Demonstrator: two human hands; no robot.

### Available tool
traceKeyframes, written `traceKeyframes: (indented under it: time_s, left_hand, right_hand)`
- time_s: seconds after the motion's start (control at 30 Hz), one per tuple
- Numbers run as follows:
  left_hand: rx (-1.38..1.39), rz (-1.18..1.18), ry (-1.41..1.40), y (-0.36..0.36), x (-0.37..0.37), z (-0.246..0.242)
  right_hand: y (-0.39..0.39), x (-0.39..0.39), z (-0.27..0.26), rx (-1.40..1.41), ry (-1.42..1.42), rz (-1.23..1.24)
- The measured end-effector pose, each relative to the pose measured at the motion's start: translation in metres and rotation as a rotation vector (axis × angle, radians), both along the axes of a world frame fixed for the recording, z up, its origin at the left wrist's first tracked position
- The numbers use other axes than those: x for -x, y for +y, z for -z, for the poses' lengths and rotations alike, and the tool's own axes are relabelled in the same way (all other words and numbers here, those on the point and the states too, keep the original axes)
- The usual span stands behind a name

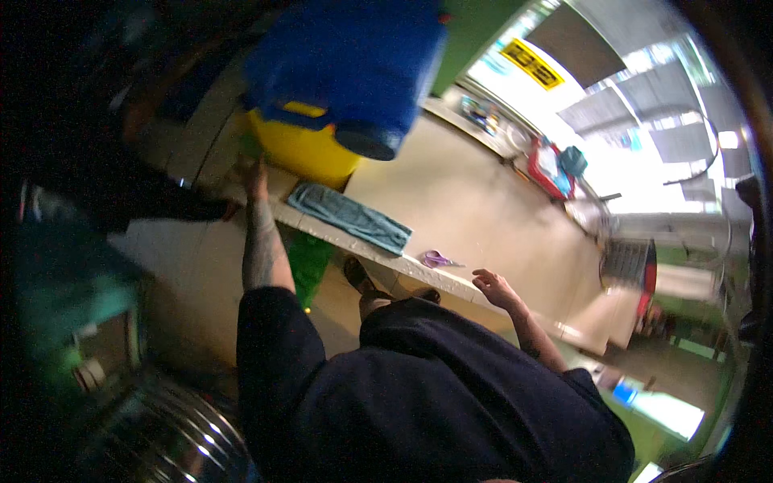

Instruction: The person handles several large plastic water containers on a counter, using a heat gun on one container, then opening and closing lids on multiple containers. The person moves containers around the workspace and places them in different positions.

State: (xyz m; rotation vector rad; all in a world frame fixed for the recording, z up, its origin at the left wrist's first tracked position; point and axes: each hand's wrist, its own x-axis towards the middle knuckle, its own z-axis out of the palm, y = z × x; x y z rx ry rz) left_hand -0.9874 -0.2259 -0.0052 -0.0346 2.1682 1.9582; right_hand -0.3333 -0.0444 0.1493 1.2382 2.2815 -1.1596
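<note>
My left hand [252,176] is stretched out at the left, beside a yellow plastic container [308,148]. It is dim and blurred, with a small greenish patch at its fingertips, so its hold cannot be made out. Over the front edge of the pale countertop [477,175] hovers my right hand [496,288], empty, its fingers loosely bent and apart. Purple-handled scissors [436,259] lie just left of it, blades towards it. Further left, a folded teal cloth [350,217] rests along the tiled edge. A large blue plastic container [344,60] with a dark round cap rises above the yellow one.
Another person's hand [230,209] and dark sleeve are close to my left forearm. A red basket [546,169] holding pale and blue items stands by the bright window. Ribbed shiny metal [181,428] is at lower left. Green material [308,259] hangs below the counter edge.
</note>
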Motion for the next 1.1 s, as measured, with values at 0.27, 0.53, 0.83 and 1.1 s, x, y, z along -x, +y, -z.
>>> traceKeyframes:
  time_s: [0.27,0.53,0.83,1.1]
  left_hand:
    - [-0.010,0.255,0.032,0.004,-0.225,0.032]
    - [0.161,1.825,-0.075,0.051,-0.519,0.004]
    - [0.551,1.535,0.187,0.130,-0.625,0.008]
    - [0.156,1.586,0.123,0.207,-0.696,-0.130]
  right_hand:
    - [-0.050,-0.132,0.048,0.083,-0.279,0.311]
    - [-0.091,-0.261,0.108,0.196,-0.187,0.551]
    - [-0.103,-0.449,0.147,0.156,-0.127,0.694]
    - [-0.021,-0.580,0.150,-0.003,0.037,1.007]
